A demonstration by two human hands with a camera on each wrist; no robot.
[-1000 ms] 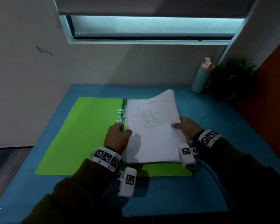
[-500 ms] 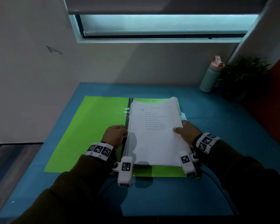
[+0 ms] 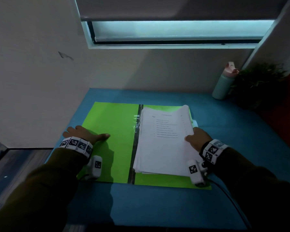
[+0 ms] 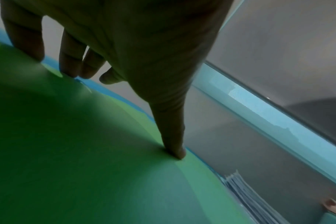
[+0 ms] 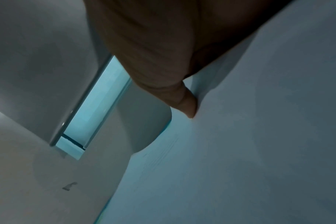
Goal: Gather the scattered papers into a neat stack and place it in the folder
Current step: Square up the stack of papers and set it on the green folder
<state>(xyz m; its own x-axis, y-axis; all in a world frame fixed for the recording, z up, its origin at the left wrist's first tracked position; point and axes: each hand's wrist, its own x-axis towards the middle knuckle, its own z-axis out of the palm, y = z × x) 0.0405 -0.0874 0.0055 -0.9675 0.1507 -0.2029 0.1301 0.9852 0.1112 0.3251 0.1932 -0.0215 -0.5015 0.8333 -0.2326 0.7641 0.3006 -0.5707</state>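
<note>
An open green folder (image 3: 114, 124) lies flat on the blue table. The white paper stack (image 3: 162, 144) rests on its right half, beside the black spine. My left hand (image 3: 84, 133) lies at the outer edge of the left cover (image 4: 86, 151). Its thumb (image 4: 175, 144) presses on the cover and its straight fingers (image 4: 69, 63) reach the cover's edge. My right hand (image 3: 197, 138) holds the stack's right edge. Its thumb (image 5: 184, 104) sits on the top sheet (image 5: 240, 151), and the fingers are hidden behind the sheets. The stack's edge (image 4: 246, 197) shows low in the left wrist view.
A pale green bottle (image 3: 223, 82) with a pink cap and a dark plant (image 3: 259, 84) stand at the table's back right corner. A wall runs along the table's left side, close to the folder. Bare blue table (image 3: 157, 206) lies in front of the folder.
My left hand let go of the stack's left edge and moved left to the cover's outer edge. The stack came down flat onto the folder's right half. My right hand stayed on it.
</note>
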